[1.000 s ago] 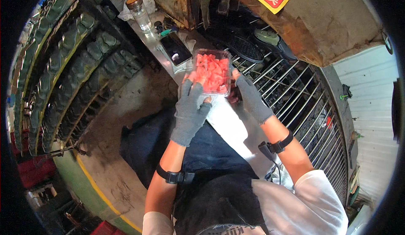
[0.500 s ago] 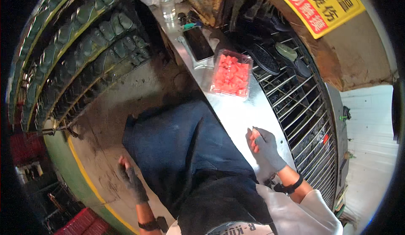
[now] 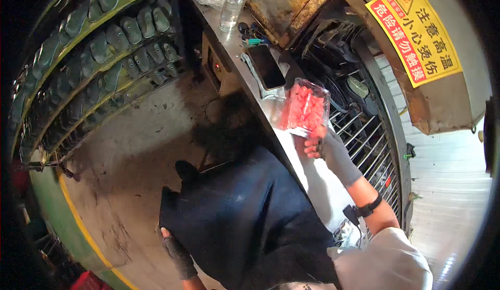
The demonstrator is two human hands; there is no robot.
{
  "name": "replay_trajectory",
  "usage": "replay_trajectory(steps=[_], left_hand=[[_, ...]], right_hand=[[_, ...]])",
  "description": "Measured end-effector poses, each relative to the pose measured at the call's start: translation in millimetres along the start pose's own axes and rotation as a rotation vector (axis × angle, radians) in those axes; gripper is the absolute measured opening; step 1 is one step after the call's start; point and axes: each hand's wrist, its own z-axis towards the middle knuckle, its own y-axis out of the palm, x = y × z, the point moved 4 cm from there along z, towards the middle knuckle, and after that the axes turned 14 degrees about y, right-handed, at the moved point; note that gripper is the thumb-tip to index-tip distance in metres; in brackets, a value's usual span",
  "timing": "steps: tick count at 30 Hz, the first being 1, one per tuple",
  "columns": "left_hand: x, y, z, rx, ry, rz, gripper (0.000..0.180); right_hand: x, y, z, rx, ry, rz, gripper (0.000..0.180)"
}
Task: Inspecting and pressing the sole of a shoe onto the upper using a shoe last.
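My right hand, in a grey fingerless glove, is over the metal bench at the near edge of a clear plastic box of red pieces. Its thumb is at the box's near corner, apart from the loosely curled fingers, and I see nothing held in them. My left hand, in a dark grey fingerless glove, hangs low beside the dark blue apron. One fingertip shows at the cloth's edge; the other fingers are hard to make out. A dark-screened phone lies on a folded cloth beyond the box.
The narrow metal bench has a glass jar at its far end. To its right runs a metal bar rack with dark soles, under a hood bearing a yellow-and-red warning sign. Tiered racks of shoe forms stand at left.
My right hand has moved forward along the bench to the box, its thumb spreading from the fingers. My left hand has come in against the apron's edge. The view has shifted.
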Motion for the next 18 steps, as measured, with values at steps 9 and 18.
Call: replay_trajectory(steps=[9,18], left_hand=[[40,44,-1,-0.088,0.269,0.418,0.053],[35,-7,25,0.252,0.466,0.318,0.052]], right_hand=[[-8,59,36,-0.117,-0.148,0.316,0.041],[23,48,-8,-0.036,-0.129,-0.213,0.049]])
